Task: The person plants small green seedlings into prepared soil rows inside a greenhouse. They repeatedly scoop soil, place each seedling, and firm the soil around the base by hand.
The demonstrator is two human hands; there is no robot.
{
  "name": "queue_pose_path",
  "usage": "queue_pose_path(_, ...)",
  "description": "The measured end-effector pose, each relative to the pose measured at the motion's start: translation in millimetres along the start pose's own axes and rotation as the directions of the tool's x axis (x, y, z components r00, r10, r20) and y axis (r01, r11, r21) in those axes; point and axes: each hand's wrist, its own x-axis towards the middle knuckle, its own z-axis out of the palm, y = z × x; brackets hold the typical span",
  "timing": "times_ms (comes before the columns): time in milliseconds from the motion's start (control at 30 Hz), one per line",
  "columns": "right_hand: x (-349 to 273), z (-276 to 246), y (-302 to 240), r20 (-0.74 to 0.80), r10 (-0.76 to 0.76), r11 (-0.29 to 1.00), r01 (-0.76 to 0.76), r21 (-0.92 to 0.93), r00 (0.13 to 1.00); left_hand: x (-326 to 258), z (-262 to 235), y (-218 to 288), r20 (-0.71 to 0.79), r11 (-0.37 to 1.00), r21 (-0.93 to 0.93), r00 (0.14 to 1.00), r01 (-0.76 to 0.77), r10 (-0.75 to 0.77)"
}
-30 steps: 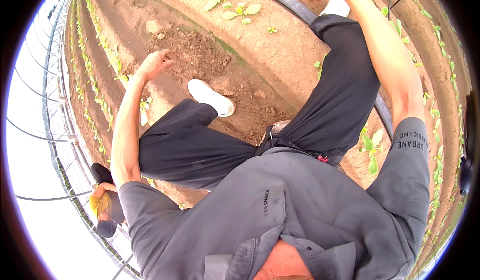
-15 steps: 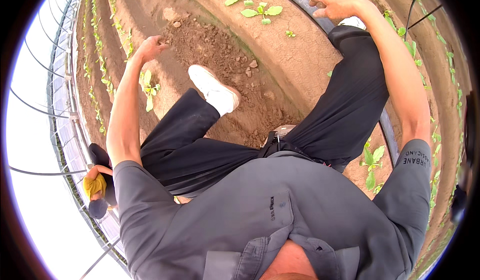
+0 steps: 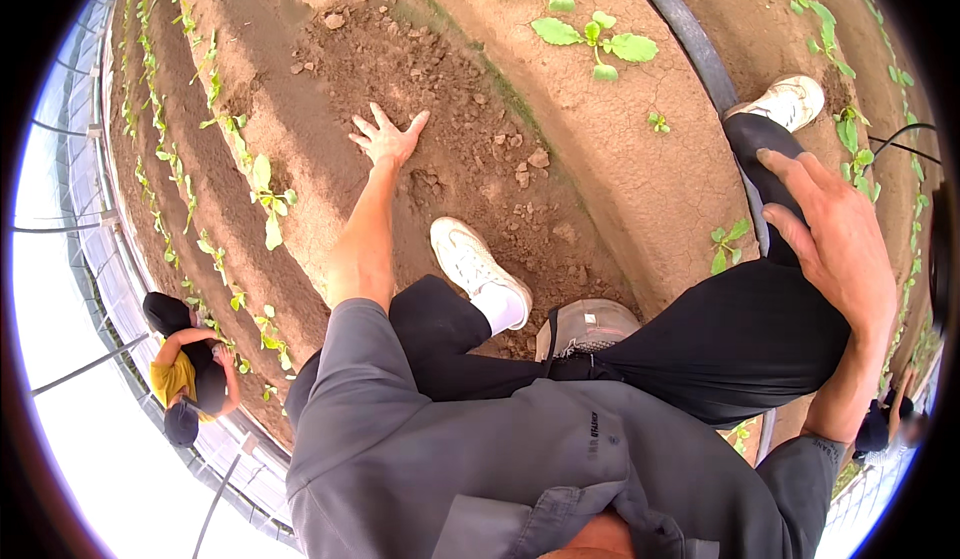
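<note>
My left hand (image 3: 388,143) is open, its fingers spread above or against the brown soil of the furrow; whether it touches the ground I cannot tell. Loose clods (image 3: 522,164) lie just beyond it. My right hand (image 3: 835,244) hangs over my bent right knee, fingers apart and holding nothing. Nearest to it are my black trouser leg (image 3: 740,319) and a dark hose (image 3: 690,34) running along the bed. Leafy green seedlings (image 3: 600,44) grow on the raised bed between my hands.
My white shoes (image 3: 478,259) stand in the furrow and beyond the hose. A beige bag-like item (image 3: 590,324) sits between my legs. At left, a person in a yellow top (image 3: 175,379) crouches by seedling rows; another person (image 3: 880,424) is at far right.
My left hand has swung right and spread its fingers over the furrow. My right hand has drawn back from beyond the hose to my knee. The view has shifted.
</note>
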Motion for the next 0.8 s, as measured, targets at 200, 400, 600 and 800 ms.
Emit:
queue_pose_path(200,20,0,-6,0.039,0.045,0.999,-0.045,-0.011,0.998,-1,-5,4,-0.146,0.996,0.061,0.987,-0.061,0.070)
queue_pose_path(400,10,-2,-2,-0.063,0.023,0.999,-0.020,0.036,0.998,-13,-17,18,-0.078,0.993,0.084,0.993,-0.082,0.088)
queue_pose_path(600,9,-9,-5,-0.075,0.007,1.000,-0.006,0.019,0.997,-70,-1,31,0.026,0.993,-0.071,0.995,-0.096,0.098)
queue_pose_path(800,7,-5,-9,-0.098,-0.080,0.997,0.080,-0.002,0.992,-164,23,69,0.108,0.950,-0.144,0.950,-0.276,0.292)
